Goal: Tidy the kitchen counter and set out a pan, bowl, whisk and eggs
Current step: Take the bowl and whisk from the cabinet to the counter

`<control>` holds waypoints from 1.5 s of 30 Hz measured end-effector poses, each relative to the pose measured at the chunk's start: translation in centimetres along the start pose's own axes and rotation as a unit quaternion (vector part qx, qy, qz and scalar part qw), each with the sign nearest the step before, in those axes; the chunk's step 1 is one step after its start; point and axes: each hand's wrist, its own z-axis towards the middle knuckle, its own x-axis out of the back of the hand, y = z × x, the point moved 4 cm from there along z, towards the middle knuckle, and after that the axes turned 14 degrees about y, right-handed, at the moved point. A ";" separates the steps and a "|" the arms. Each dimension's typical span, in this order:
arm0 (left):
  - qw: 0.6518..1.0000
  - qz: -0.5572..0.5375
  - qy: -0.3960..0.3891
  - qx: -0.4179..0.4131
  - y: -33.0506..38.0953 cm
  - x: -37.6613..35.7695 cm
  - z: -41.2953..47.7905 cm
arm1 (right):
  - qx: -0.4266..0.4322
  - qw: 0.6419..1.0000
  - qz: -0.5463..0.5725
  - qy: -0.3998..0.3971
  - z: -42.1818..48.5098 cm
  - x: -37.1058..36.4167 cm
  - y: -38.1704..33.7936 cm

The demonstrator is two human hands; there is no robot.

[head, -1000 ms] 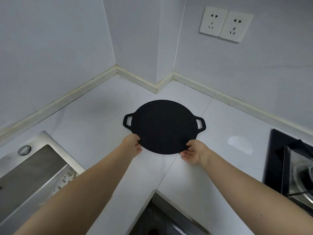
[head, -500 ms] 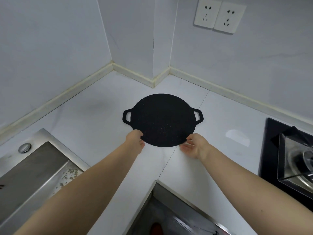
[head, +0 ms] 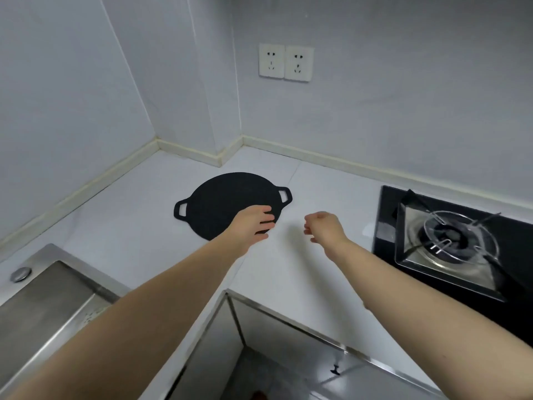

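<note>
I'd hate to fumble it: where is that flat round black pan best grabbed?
Probably by its two loop handles, coming in from left and right. The flat round black pan lies flat on the white counter, leaving little rim to get fingers under, while the handles jut out on opposite sides with open slots.

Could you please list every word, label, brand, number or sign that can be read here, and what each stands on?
None can be read.
The two wall sockets show only pin holes, no lettering.
The black pan, the gas hob and the sink bear no visible brand or marking.
A small dark mark on the cabinet front is too small to make out.
</note>
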 end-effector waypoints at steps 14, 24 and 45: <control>0.734 0.401 -0.070 -0.544 0.8 -24.4 -23.5 | 0.300 0.883 -0.306 0.191 -10.4 35.4 3.8; 0.564 0.396 -0.084 -0.720 0.9 -40.8 -42.6 | 0.270 0.784 -0.419 0.370 -20.4 58.6 8.1; 0.380 0.238 -0.099 -0.888 10.0 -69.9 -65.2 | 0.112 0.616 -0.499 0.599 -26.2 92.7 8.4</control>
